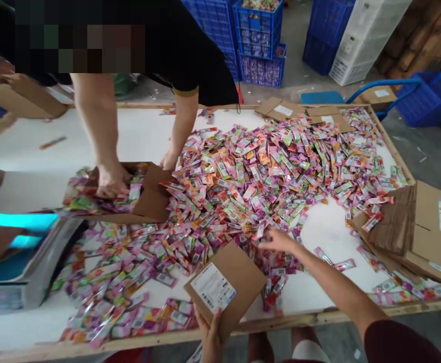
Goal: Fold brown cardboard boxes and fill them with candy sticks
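Note:
My left hand (210, 330) grips a small brown cardboard box (243, 282) from below, near the front edge of the table. The box is tilted, and a white printed label (213, 286) faces up on its left part. Just beyond it, my right hand (281, 241) reaches into a wide heap of small colourful sachets (258, 171). Its fingers are stretched out and touch the near side of the heap. A pale sachet lies at the fingertips; whether they pinch it is hard to see.
Across the table (326, 227), a co-worker's hand (112, 179) is inside an open carton (154, 196) of sachets. Flattened cartons (432, 227) lie at the right. A grey-white bin (35, 290) stands left. Blue crates (258, 30) and a blue trolley handle (383, 83) are behind.

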The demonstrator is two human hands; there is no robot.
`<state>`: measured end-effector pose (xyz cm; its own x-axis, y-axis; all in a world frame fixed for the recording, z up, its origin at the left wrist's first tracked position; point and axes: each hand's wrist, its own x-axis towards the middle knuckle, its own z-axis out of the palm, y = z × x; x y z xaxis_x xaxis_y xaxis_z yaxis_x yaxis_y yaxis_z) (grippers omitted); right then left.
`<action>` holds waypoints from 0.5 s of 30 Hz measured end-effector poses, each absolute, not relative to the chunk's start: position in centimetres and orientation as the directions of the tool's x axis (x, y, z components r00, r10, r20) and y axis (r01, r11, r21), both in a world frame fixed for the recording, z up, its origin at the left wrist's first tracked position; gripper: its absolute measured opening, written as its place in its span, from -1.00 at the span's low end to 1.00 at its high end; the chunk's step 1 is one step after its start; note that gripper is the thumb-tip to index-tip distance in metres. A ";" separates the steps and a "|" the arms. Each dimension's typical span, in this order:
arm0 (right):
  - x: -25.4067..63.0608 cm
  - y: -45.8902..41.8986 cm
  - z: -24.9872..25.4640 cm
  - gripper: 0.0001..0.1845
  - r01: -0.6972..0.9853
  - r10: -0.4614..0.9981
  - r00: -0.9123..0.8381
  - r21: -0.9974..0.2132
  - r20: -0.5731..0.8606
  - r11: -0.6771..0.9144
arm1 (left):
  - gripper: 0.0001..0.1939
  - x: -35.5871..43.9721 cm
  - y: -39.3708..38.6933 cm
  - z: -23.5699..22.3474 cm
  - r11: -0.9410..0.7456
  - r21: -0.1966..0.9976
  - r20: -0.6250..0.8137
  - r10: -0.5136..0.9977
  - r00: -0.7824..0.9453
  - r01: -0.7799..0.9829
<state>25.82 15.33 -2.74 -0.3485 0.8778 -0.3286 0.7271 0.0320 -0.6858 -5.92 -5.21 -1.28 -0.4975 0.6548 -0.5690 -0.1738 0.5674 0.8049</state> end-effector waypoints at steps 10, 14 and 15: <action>23.7 17.6 -6.3 -0.45 0.763 0.931 -0.038 -0.612 -0.363 -0.208 | -0.38 -2.9 -0.6 -6.1 0.644 0.750 -0.643 0.659 -0.390 -0.150; 21.9 12.0 -5.6 -0.63 0.489 0.835 -0.445 -0.869 -0.324 -0.076 | -0.43 -3.1 -0.2 -5.8 0.649 0.750 -0.634 0.649 -0.420 -0.130; 24.1 11.9 -5.1 -0.64 0.453 0.833 -0.467 -0.889 -0.297 -0.062 | -0.42 -3.3 -0.4 -5.7 0.643 0.753 -0.633 0.650 -0.420 -0.139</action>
